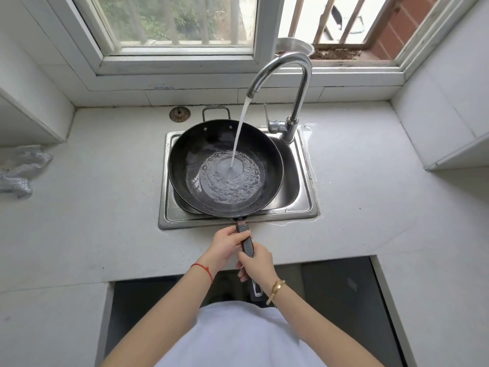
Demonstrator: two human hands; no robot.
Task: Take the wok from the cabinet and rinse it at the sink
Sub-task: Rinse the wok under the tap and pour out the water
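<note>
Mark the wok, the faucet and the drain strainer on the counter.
wok (201, 144), head view, bare inner wall left of the water.
faucet (304, 75), head view, right side of the arched spout.
drain strainer (179, 114), head view, centre of the round disc behind the sink.

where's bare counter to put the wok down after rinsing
Right of the sink, the countertop lies bare to the wall. Left of it there is open counter up to the cloth. Behind the sink it is crowded: faucet, strainer.

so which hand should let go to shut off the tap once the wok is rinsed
Right. The right hand is on the faucet lever's side; the left hand grips the handle nearer the wok.
</note>
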